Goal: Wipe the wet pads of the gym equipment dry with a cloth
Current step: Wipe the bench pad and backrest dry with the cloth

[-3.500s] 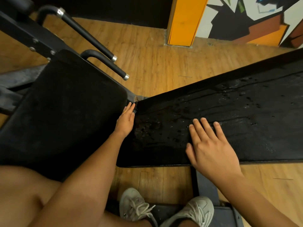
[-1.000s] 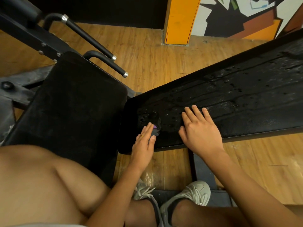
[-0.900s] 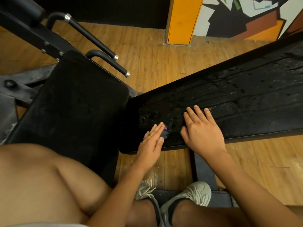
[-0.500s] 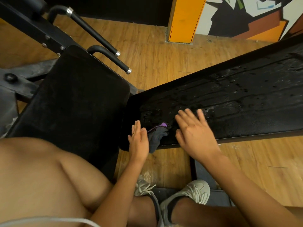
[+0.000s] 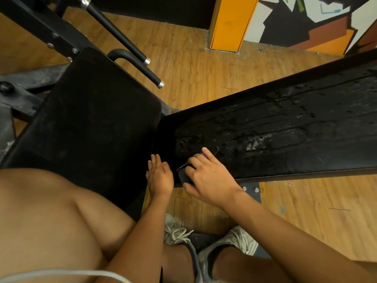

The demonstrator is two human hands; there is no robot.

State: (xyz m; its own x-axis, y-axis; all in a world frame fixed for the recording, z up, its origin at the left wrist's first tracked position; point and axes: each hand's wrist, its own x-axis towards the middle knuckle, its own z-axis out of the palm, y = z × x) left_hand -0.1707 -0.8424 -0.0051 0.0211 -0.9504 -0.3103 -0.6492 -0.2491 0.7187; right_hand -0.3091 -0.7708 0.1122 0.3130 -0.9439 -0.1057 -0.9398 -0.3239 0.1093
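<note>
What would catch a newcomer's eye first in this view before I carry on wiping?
The long black bench pad on the right stands out, glistening with water beads and streaks. At its near-left corner the right grip holds a dark cloth with a purple edge, and the left grip is beside it with straight fingers. Behind, a bright orange pillar stands on the wooden floor.
</note>
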